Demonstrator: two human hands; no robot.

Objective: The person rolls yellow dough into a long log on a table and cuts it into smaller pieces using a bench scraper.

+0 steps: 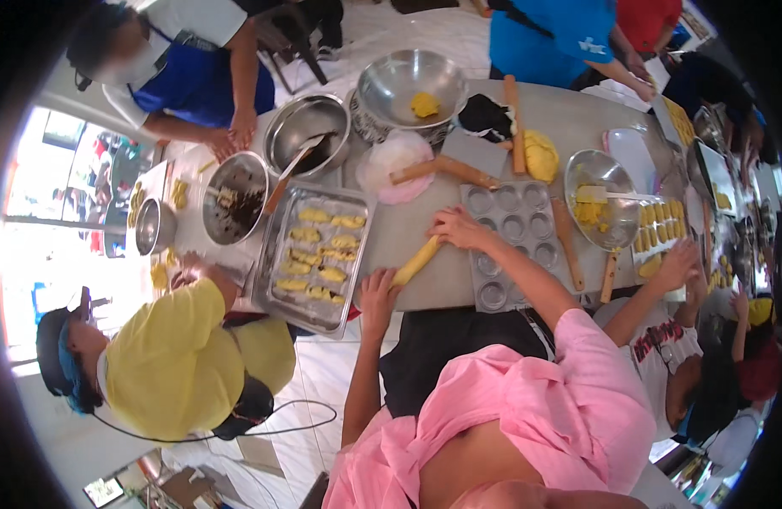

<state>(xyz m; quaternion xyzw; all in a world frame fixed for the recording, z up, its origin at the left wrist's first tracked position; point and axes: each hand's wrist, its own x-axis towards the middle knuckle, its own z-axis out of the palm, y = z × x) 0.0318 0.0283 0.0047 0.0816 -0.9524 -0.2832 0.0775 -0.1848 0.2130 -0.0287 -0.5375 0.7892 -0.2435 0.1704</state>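
A long roll of yellow dough [416, 262] lies slantwise on the steel tabletop [422, 299] before me. My left hand [378, 294] grips its near end, fingers bent against the dough. At the far end, my right hand [459, 228] has its fingers curled over the tip. Left of the roll is a rectangular metal tray [370, 219] with two columns of filled yellow dough pieces [345, 241]. To the right, partly under my right forearm, a muffin tin [513, 226] shows bare cups.
Beyond my hands lie a wooden rolling pin [442, 167], a pink-white plastic bag [391, 168] and a dough scraper [475, 151]. Steel bowls [384, 76] stand around, some with dark filling [245, 210]. A person in yellow [174, 356] works close on the left.
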